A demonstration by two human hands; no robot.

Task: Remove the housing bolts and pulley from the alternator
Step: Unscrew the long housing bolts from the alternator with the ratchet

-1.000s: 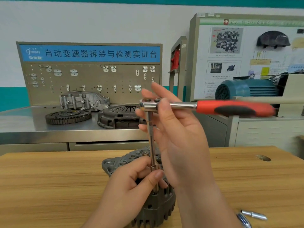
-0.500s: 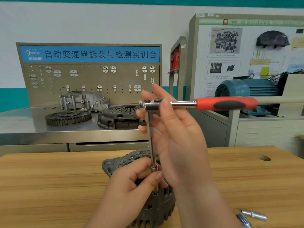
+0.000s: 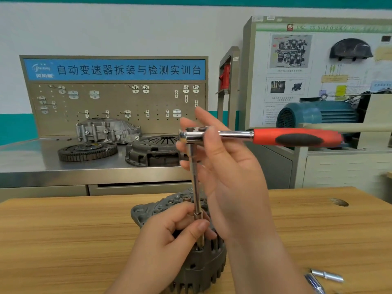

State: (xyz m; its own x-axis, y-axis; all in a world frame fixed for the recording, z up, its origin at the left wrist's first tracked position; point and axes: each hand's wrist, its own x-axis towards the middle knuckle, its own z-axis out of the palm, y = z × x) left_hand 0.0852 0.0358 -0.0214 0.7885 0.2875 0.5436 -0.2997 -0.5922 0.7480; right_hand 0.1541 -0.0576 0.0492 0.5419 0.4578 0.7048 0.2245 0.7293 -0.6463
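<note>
The alternator stands on the table, at its near edge. An extension rises upright from the alternator's top to the ratchet, whose red handle points right and is blurred. The left hand pinches the lower end of the extension between thumb and fingers. The right hand holds the ratchet head, thumb across the neck and fingers nearly straight behind it. Two loose metal pieces lie on the table to the right. A flywheel rests on the bench behind.
</note>
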